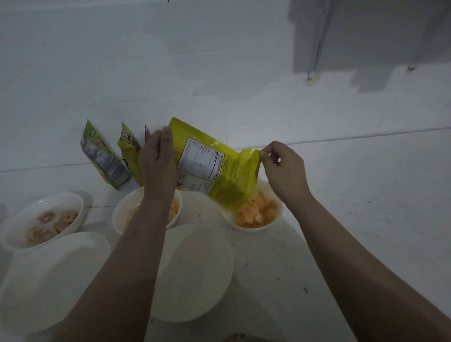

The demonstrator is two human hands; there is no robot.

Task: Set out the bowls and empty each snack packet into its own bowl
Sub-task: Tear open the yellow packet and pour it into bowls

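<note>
1. Two hands held one yellow packet [213,166] tilted above the far-right bowl [256,225], its lower end over the orange snack pieces [255,212] heaped there.
2. The packet's back panel faced the camera; the heading "Nutrition Facts" could be read running sideways along a white table, while the smaller print below it was too fine to make out.
3. The left hand [157,161] gripped the packet's upper left edge, fingers curled round it; the right hand [284,167] pinched the packet's right corner between thumb and fingertips.
4. Behind the left hand, a green packet [103,161] and a second yellow packet [130,152] leaned against the white wall [161,56]; their lettering was only partly visible and unreadable, and a sliver of a red packet [146,133] showed beside them.
5. The left forearm hid much of the middle bowl [122,215], which held pale yellow pieces.
6. The far-left bowl [16,234] held ring-shaped snacks [52,224].
7. Two nearer white bowls [42,285] [198,271] sat on the counter [378,215], partly covered by the arm.
</note>
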